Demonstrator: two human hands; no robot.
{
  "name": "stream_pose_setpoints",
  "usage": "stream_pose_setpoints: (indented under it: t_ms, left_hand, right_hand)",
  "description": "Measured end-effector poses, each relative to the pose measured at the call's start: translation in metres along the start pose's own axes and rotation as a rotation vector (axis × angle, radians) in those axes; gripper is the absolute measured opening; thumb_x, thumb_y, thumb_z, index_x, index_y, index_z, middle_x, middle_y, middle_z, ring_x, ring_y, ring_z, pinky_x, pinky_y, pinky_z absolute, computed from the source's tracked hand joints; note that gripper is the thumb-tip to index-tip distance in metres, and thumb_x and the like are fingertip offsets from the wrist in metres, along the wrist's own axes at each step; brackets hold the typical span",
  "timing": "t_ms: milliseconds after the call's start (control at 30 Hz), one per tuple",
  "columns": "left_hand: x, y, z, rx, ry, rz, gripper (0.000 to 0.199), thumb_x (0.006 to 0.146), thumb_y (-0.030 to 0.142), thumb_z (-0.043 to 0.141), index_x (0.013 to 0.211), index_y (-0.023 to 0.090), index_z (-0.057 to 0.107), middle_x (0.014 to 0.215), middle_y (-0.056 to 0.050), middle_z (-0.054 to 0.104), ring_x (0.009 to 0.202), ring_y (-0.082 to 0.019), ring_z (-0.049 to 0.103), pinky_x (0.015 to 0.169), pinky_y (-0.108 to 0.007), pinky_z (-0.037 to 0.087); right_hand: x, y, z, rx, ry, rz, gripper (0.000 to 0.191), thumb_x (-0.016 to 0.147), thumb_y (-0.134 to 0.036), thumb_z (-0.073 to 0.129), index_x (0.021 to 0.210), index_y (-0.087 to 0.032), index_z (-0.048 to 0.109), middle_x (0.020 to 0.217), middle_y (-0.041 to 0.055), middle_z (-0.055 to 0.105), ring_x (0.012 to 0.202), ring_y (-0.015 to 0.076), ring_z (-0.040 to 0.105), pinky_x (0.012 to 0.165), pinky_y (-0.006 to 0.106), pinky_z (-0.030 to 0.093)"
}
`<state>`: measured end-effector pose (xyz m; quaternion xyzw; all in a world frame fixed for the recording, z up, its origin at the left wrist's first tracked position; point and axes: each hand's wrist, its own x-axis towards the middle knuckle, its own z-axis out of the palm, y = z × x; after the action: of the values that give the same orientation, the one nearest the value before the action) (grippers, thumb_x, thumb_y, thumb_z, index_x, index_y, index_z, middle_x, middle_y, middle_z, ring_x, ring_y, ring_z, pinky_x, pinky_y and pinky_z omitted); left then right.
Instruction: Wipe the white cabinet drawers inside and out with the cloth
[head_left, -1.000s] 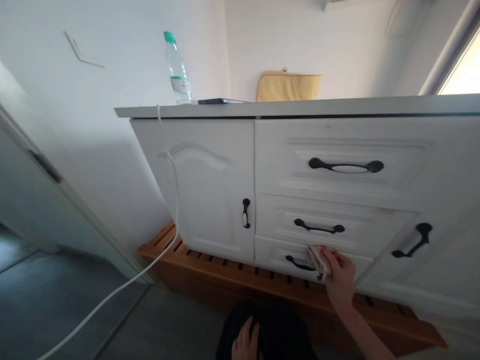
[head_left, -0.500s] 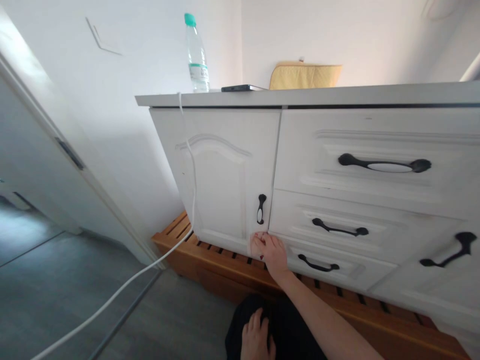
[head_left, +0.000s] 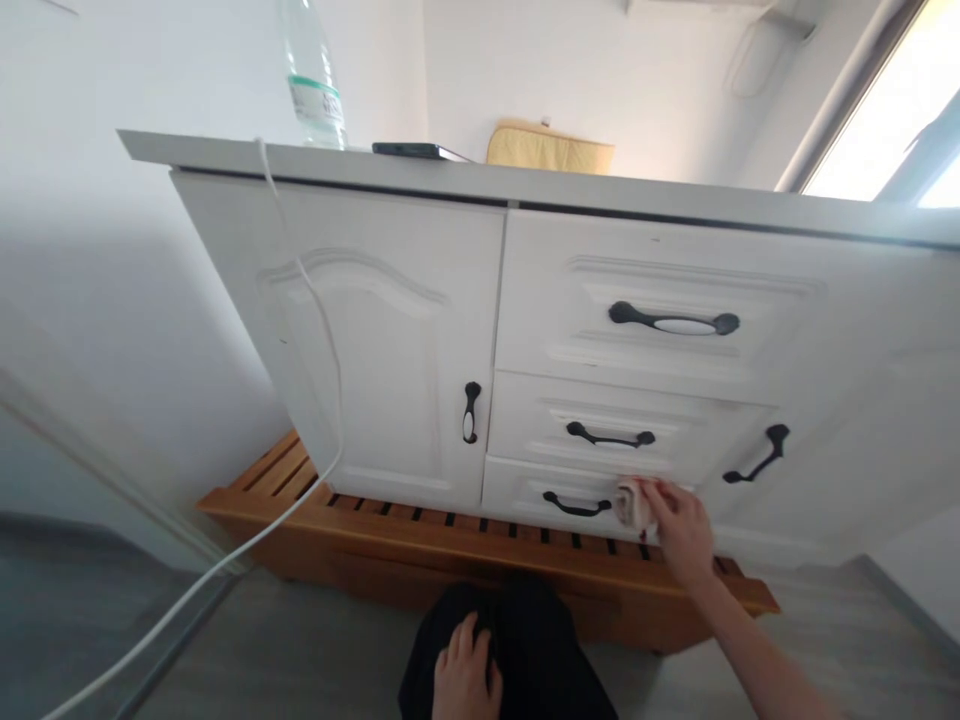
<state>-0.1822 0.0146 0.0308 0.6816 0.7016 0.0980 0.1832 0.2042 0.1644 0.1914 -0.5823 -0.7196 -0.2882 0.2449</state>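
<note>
My right hand (head_left: 679,525) is closed on a small folded whitish cloth (head_left: 634,505). The cloth is against the front of the bottom drawer (head_left: 510,486), just right of its dark handle (head_left: 577,505). Resting on my dark-clothed knee, my left hand (head_left: 466,672) holds nothing, its fingers lying apart. The white cabinet (head_left: 390,360) also has a left door with a small upright handle (head_left: 470,412), two upper drawers with dark handles, and a right door handle (head_left: 757,455).
Under the cabinet runs a slatted wooden bench (head_left: 300,525). A white cable (head_left: 247,560) hangs from the countertop across the left door to the floor. On top stand a plastic bottle (head_left: 313,85), a dark flat device (head_left: 416,151) and a yellow padded item (head_left: 547,148).
My right hand has moved right, from the left door's lower corner to the bottom drawer's right part, with the cloth. The view has turned right; my left hand stays on the knee.
</note>
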Motion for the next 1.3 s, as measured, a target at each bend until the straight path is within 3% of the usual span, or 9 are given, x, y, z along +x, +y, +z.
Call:
stream_pose_setpoints:
  t_ms: [133, 233, 333, 433, 600, 733, 967, 1167, 1300]
  left_hand:
    - [0.004, 0.007, -0.001, 0.016, -0.017, 0.005, 0.046, 0.090, 0.033, 0.045, 0.129, 0.028, 0.069, 0.155, -0.004, 0.055, 0.144, -0.026, 0.048, 0.112, -0.040, 0.038]
    - [0.004, 0.016, -0.005, 0.006, -0.054, -0.007, 0.047, 0.089, 0.034, 0.045, 0.130, 0.028, 0.068, 0.156, -0.005, 0.054, 0.146, -0.026, 0.046, 0.112, -0.041, 0.038]
    - [0.000, 0.024, -0.012, -0.028, -0.047, -0.012, 0.047, 0.090, 0.034, 0.044, 0.130, 0.029, 0.068, 0.156, -0.004, 0.054, 0.147, -0.026, 0.044, 0.115, -0.041, 0.035]
    - [-0.002, 0.026, -0.017, -0.063, -0.051, -0.020, 0.045, 0.090, 0.033, 0.044, 0.128, 0.029, 0.068, 0.156, -0.003, 0.054, 0.146, -0.025, 0.044, 0.116, -0.042, 0.033]
    - [0.000, 0.022, -0.018, -0.122, -0.049, -0.047, 0.039, 0.089, 0.038, 0.049, 0.119, 0.028, 0.072, 0.154, -0.003, 0.057, 0.144, -0.026, 0.046, 0.114, -0.040, 0.034]
    - [0.001, 0.018, -0.017, -0.111, -0.033, -0.054, 0.037, 0.089, 0.039, 0.050, 0.118, 0.029, 0.072, 0.152, -0.002, 0.058, 0.143, -0.026, 0.047, 0.115, -0.040, 0.034]
    - [-0.001, 0.015, -0.018, -0.090, -0.029, -0.055, 0.037, 0.090, 0.039, 0.050, 0.117, 0.029, 0.073, 0.152, -0.001, 0.059, 0.143, -0.025, 0.047, 0.114, -0.039, 0.034]
    - [0.001, 0.026, -0.017, 0.030, -0.022, -0.017, 0.043, 0.093, 0.032, 0.040, 0.123, 0.027, 0.070, 0.154, -0.004, 0.056, 0.145, -0.026, 0.045, 0.115, -0.042, 0.033]
    - [0.001, 0.025, -0.014, 0.063, -0.095, 0.009, 0.043, 0.094, 0.033, 0.041, 0.126, 0.026, 0.069, 0.155, -0.005, 0.055, 0.146, -0.027, 0.044, 0.114, -0.042, 0.035]
  right_hand:
    - [-0.042, 0.064, -0.010, -0.013, -0.092, 0.390, 0.051, 0.090, -0.030, 0.044, 0.136, -0.016, 0.060, 0.123, 0.0171, 0.058, 0.095, 0.0293, 0.057, 0.075, 0.041, 0.050]
    - [-0.042, 0.054, -0.010, 0.115, -0.051, 0.439, 0.051, 0.088, -0.034, 0.049, 0.134, -0.014, 0.060, 0.118, 0.0162, 0.058, 0.093, 0.0293, 0.057, 0.078, 0.042, 0.050]
    - [-0.016, 0.002, 0.002, 0.204, 0.128, 0.421, 0.051, 0.088, -0.028, 0.046, 0.135, -0.014, 0.061, 0.113, 0.0166, 0.057, 0.104, 0.0330, 0.054, 0.090, 0.048, 0.047]
    - [0.016, -0.079, 0.023, 0.265, 0.223, 0.314, 0.044, 0.094, -0.027, 0.045, 0.132, -0.014, 0.064, 0.113, 0.0177, 0.057, 0.106, 0.0336, 0.052, 0.092, 0.050, 0.044]
    - [0.057, -0.214, 0.051, 0.334, 0.097, -0.038, 0.036, 0.096, -0.016, 0.053, 0.126, -0.026, 0.068, 0.118, 0.0128, 0.064, 0.109, 0.0294, 0.053, 0.095, 0.047, 0.040]
    - [0.068, -0.265, 0.067, 0.352, 0.016, -0.330, 0.029, 0.096, -0.023, 0.065, 0.123, -0.033, 0.068, 0.120, 0.0029, 0.071, 0.111, 0.0239, 0.056, 0.092, 0.041, 0.039]
    - [0.041, -0.231, 0.071, 0.319, -0.043, -0.514, 0.007, 0.092, -0.020, 0.071, 0.088, -0.025, 0.073, 0.094, -0.0001, 0.075, 0.093, 0.0201, 0.060, 0.084, 0.037, 0.040]
    - [0.077, -0.220, 0.054, 0.273, -0.072, -0.568, 0.022, 0.101, -0.026, 0.059, 0.120, -0.029, 0.069, 0.123, 0.0022, 0.072, 0.114, 0.0218, 0.056, 0.101, 0.042, 0.038]
    - [0.077, -0.206, 0.050, 0.271, -0.081, -0.620, 0.016, 0.098, -0.021, 0.062, 0.110, -0.027, 0.071, 0.117, 0.0005, 0.074, 0.111, 0.0194, 0.058, 0.092, 0.037, 0.041]
